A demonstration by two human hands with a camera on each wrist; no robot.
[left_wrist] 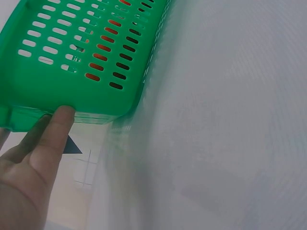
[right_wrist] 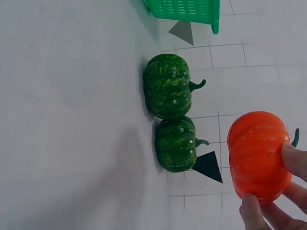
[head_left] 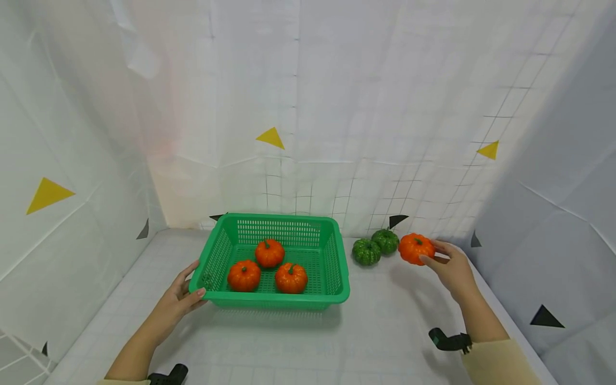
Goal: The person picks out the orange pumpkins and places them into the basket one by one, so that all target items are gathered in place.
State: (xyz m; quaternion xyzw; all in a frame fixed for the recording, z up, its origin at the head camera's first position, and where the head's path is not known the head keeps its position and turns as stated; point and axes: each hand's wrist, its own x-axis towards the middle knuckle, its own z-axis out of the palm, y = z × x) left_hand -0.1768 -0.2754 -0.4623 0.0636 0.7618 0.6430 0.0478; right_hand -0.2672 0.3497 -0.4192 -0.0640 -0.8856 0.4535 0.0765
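Observation:
My left hand grips the left side of a green plastic basket, its thumb at the front corner of the rim. In the left wrist view the fingers reach along the basket's end wall under the rim. Inside the basket sit three small orange pumpkins. My right hand holds another orange pumpkin at the right, raised above the table. The right wrist view shows fingertips and thumb pinching this pumpkin, its green stem partly behind the thumb.
Two dark green pumpkins stand side by side on the white table, between the basket and the right hand. White sheeting with grid lines and yellow and black triangles closes off the back and both sides.

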